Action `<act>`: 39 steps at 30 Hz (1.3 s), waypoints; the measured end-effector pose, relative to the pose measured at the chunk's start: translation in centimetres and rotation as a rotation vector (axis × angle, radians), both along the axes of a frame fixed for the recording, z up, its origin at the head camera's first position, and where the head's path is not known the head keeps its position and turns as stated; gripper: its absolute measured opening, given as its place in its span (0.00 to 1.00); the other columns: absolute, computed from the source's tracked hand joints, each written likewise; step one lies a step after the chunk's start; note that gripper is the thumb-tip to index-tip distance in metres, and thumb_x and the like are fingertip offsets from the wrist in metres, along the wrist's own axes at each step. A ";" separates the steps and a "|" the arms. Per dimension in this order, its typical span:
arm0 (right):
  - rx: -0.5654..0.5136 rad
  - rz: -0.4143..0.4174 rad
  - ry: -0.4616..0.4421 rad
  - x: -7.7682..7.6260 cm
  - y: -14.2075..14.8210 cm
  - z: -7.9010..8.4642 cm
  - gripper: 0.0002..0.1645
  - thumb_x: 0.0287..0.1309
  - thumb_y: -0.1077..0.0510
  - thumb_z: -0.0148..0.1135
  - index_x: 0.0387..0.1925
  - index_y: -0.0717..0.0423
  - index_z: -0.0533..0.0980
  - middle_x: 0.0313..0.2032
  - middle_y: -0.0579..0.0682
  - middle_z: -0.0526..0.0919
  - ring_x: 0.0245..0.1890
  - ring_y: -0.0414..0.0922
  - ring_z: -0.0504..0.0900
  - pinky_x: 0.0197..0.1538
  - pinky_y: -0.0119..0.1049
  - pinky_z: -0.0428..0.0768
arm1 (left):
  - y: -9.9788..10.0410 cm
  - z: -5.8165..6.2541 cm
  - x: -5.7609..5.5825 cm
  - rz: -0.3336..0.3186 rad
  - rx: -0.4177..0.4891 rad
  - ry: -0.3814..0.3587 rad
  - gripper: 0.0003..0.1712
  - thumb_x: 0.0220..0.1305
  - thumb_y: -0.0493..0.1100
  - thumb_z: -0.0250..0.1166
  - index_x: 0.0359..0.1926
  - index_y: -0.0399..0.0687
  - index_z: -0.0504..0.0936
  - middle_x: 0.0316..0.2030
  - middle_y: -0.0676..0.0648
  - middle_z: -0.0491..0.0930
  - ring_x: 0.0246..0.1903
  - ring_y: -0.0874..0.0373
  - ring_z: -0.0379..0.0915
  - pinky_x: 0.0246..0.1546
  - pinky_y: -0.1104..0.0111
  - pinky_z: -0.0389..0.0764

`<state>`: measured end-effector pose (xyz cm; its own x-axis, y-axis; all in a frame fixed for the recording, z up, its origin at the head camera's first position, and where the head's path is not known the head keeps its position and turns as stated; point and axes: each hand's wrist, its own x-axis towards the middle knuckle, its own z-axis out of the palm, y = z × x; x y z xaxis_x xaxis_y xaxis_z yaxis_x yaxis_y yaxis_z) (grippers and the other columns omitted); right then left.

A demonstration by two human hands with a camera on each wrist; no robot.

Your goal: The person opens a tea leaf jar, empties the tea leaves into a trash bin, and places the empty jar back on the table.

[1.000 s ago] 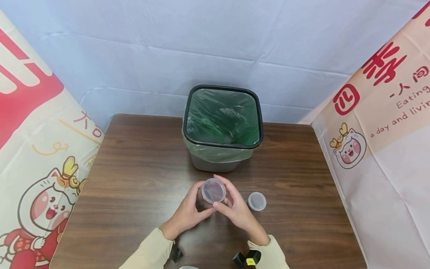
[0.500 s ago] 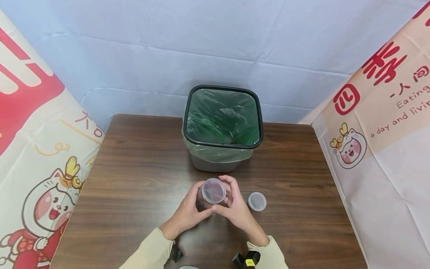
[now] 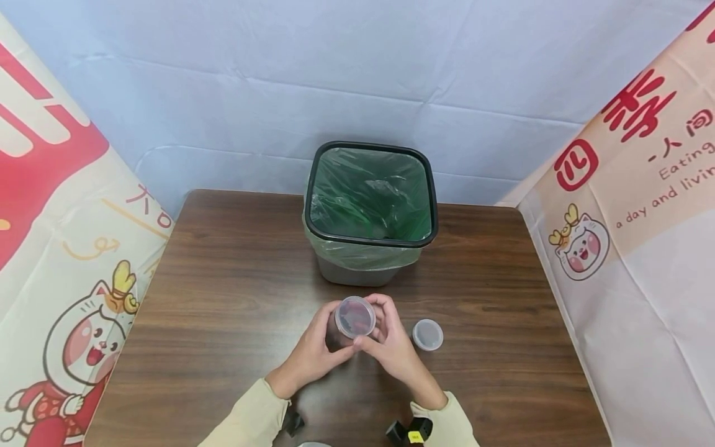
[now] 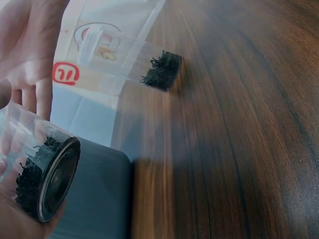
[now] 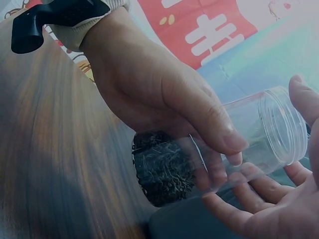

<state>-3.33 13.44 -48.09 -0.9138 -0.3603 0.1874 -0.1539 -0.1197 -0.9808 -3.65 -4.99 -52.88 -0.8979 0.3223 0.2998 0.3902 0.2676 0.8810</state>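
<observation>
A clear cylindrical jar with dark shredded leaves in its base is off the table, in front of the bin. My left hand grips its side from the left. My right hand curls loosely round its upper end, thumb and fingers at the ringed rim. Whether a lid covers that end I cannot tell. In the left wrist view the jar's round bottom shows. To the right stands a second jar with a whitish top and similar dark leaves.
A square bin with a black rim and green liner stands behind my hands on the wooden table. A pale object peeks in at the front edge. Cloth backdrops hang behind and at both sides.
My right fingers have shifted slightly rightward and toward me round the jar's top. The left hand, jar and second jar have stayed in place.
</observation>
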 end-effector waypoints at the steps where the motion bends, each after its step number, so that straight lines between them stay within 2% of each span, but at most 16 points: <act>1: -0.002 0.002 0.003 0.0 0.0 0.0 0.40 0.55 0.58 0.65 0.61 0.65 0.54 0.56 0.75 0.67 0.56 0.68 0.66 0.54 0.56 0.72 | 0.0 0.0 0.0 -0.003 0.000 0.005 0.42 0.53 0.56 0.69 0.65 0.49 0.61 0.58 0.50 0.69 0.56 0.58 0.67 0.56 0.54 0.70; 10: -0.036 0.029 0.016 -0.1 0.0 -0.1 0.35 0.59 0.65 0.60 0.63 0.65 0.54 0.58 0.75 0.65 0.56 0.72 0.63 0.54 0.56 0.71 | 0.0 0.1 0.0 -0.016 0.002 0.049 0.45 0.50 0.51 0.72 0.65 0.44 0.60 0.58 0.43 0.69 0.56 0.51 0.68 0.55 0.53 0.69; 16: -0.052 0.049 0.011 -0.1 -0.1 0.1 0.33 0.61 0.68 0.56 0.65 0.66 0.55 0.59 0.76 0.64 0.56 0.72 0.63 0.54 0.52 0.73 | -0.1 0.1 0.0 -0.018 0.005 0.035 0.44 0.52 0.53 0.71 0.66 0.47 0.60 0.58 0.46 0.69 0.56 0.53 0.67 0.56 0.55 0.69; 21: -0.051 0.058 0.009 -0.1 -0.1 0.1 0.33 0.62 0.69 0.54 0.66 0.66 0.56 0.59 0.76 0.64 0.57 0.72 0.63 0.55 0.55 0.71 | -0.1 0.0 0.0 -0.015 0.000 0.028 0.44 0.52 0.53 0.70 0.66 0.47 0.60 0.58 0.46 0.69 0.56 0.54 0.68 0.56 0.55 0.70; 31: 0.070 0.036 0.048 -0.3 0.2 0.4 0.32 0.63 0.72 0.47 0.69 0.63 0.58 0.64 0.64 0.65 0.60 0.65 0.65 0.60 0.52 0.69 | 0.2 1.4 0.3 -0.012 -0.002 0.029 0.44 0.48 0.42 0.74 0.63 0.35 0.62 0.55 0.39 0.71 0.53 0.48 0.70 0.53 0.53 0.71; 36: 0.082 0.028 0.018 -0.2 0.2 0.5 0.33 0.64 0.72 0.44 0.70 0.61 0.58 0.67 0.61 0.63 0.63 0.60 0.64 0.61 0.52 0.67 | 0.0 0.7 0.1 -0.020 -0.013 0.042 0.45 0.51 0.48 0.72 0.66 0.42 0.60 0.57 0.43 0.70 0.54 0.51 0.69 0.54 0.54 0.71; 39: 0.072 0.036 0.013 -0.1 0.2 0.4 0.36 0.63 0.71 0.49 0.71 0.59 0.55 0.68 0.60 0.62 0.63 0.59 0.64 0.60 0.55 0.67 | -0.1 0.1 0.0 -0.025 -0.015 0.033 0.44 0.53 0.53 0.70 0.66 0.47 0.59 0.58 0.47 0.69 0.56 0.54 0.68 0.55 0.56 0.70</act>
<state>-3.44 13.66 -47.67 -0.8976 -0.4059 0.1718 -0.1638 -0.0545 -0.9850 -3.63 -5.04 -52.76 -0.8792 0.3489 0.3244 0.4259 0.2707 0.8633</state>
